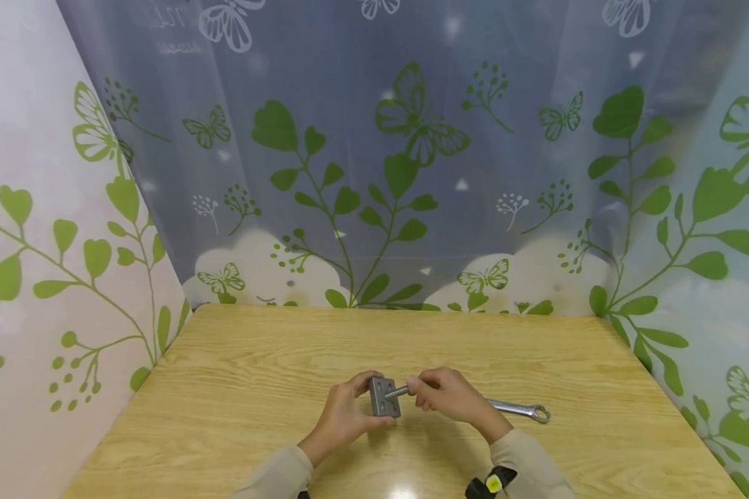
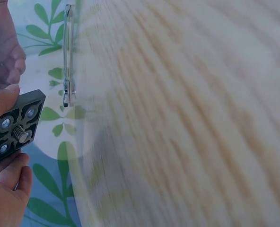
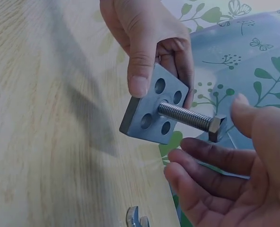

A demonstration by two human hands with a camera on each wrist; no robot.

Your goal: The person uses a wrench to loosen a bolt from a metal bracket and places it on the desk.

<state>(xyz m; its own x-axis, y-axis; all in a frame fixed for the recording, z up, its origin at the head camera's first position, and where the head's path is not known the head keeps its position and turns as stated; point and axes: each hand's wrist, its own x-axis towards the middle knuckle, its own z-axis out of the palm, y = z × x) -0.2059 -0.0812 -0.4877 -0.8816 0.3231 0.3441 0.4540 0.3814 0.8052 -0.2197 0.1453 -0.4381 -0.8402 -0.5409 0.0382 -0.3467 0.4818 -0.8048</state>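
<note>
My left hand grips a square grey metal plate by its edges, holding it above the table. Four holes surround a long hex bolt screwed through the plate's centre. The bolt's threaded tip pokes out of the plate's recessed back face in the left wrist view. Around the bolt head, my right hand has its thumb on one side and its loosely bent fingers below. In the right wrist view a gap shows between that thumb and the bolt head.
A combination wrench lies on the wooden table, right of my right hand, one end hidden behind it. Curtains printed with leaves and butterflies border the table at the back and both sides.
</note>
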